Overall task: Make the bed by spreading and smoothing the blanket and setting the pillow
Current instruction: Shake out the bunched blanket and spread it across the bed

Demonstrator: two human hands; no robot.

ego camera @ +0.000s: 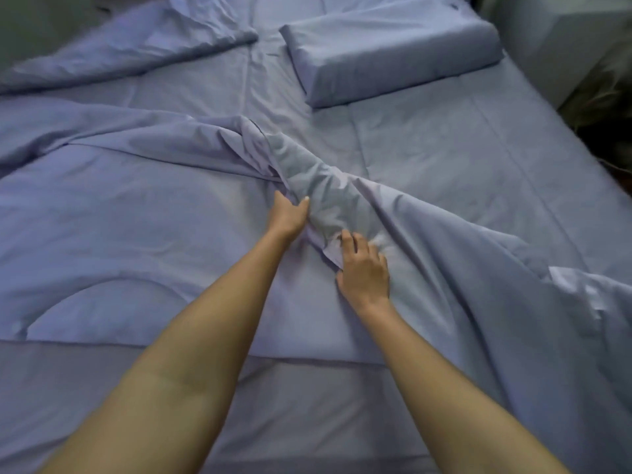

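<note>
— At mid-bed: blanket (136,217) spread over near and left side, bunched into a ridge; ridge gripped by left hand (287,213), edge pinched by right hand (364,268), fingers curled.
— And farther back?
— Pillow (393,59) lying askew on bare sheet (478,159); pale surface (564,46) beyond bed's right edge.

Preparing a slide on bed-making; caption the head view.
The left hand and right hand grip a bunched fold of the blue blanket mid-bed; the pillow lies beyond.
</note>
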